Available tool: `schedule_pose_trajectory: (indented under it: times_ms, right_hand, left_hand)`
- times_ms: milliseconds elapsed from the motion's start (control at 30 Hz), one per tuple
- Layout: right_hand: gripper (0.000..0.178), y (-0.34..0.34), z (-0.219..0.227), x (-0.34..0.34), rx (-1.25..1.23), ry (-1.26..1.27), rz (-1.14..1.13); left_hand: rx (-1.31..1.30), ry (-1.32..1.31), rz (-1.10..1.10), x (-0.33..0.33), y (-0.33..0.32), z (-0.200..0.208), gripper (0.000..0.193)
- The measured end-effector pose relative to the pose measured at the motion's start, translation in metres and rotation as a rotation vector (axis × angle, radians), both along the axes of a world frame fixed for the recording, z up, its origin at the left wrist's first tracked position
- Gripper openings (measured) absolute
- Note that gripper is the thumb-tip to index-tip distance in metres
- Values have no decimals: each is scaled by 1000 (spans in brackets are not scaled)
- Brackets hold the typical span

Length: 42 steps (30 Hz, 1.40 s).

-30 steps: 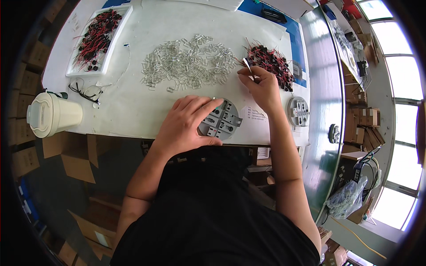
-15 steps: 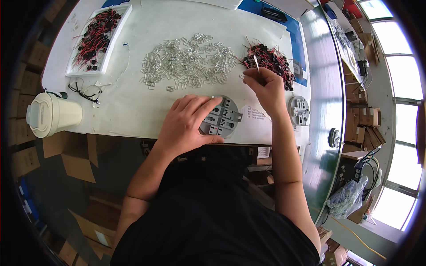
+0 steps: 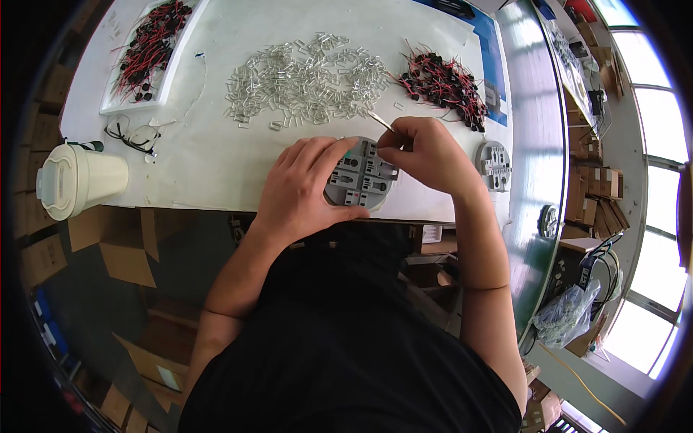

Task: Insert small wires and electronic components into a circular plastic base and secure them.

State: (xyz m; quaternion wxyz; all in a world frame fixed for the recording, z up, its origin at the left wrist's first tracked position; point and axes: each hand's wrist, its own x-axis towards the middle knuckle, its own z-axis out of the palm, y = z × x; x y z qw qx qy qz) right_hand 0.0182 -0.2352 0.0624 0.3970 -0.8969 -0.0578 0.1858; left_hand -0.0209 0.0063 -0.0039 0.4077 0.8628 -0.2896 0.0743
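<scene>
A round grey plastic base (image 3: 369, 185) with raised blocks and dark slots lies at the table's front edge. My left hand (image 3: 299, 177) grips it from the left, fingers over the far rim and thumb along the near side. My right hand (image 3: 426, 153) is closed, its curled fingers at the base's far right side. From that grip a slim silvery metal tool (image 3: 380, 120) sticks out to the upper left; its other end is hidden by the fingers. Beyond both hands spreads a heap of small clear U-shaped pieces (image 3: 303, 83).
Black parts with red wires form a pile (image 3: 444, 83) at the back right and fill a white tray (image 3: 173, 72) at the far left. Glasses (image 3: 137, 137) and a cream lidded cup (image 3: 105, 177) stand left. Another round grey base (image 3: 494, 166) lies right.
My right hand has come left and nearer, from beside the wired pile to the grey base, with the slim metal tool in it. My left hand keeps its hold; the view has shifted slightly.
</scene>
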Motion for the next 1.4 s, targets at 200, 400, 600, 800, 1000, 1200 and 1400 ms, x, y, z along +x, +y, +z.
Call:
schedule_pose_trajectory:
  times_ms: [200, 400, 600, 800, 1000, 1200, 1400]
  right_hand:
    - [24, 4, 0, 12, -37, 60, 15]
    - [22, 1, -2, 19, -34, 39, 20]
    - [23, 2, 2, 23, 7, 96, 25]
    - [27, 0, 5, 31, -1, 207, 58]
    - [28, 0, -5, 36, -6, 165, 67]
    - [29, 7, 6, 26, -18, 218, -65]
    - [34, 3, -4, 12, -88, 120, 4]
  left_hand:
    - [10, -13, -1, 0, 1, 0, 96]
    - [8, -21, -4, 2, 1, 0, 93]
    - [22, -21, -11, 2, 2, 2, 92]
    - [7, -30, -5, 2, 0, 1, 92]
    - [11, -26, -8, 3, 1, 1, 93]
    - [15, -31, 3, 1, 1, -1, 91]
    - [28, -36, -3, 3, 0, -1, 91]
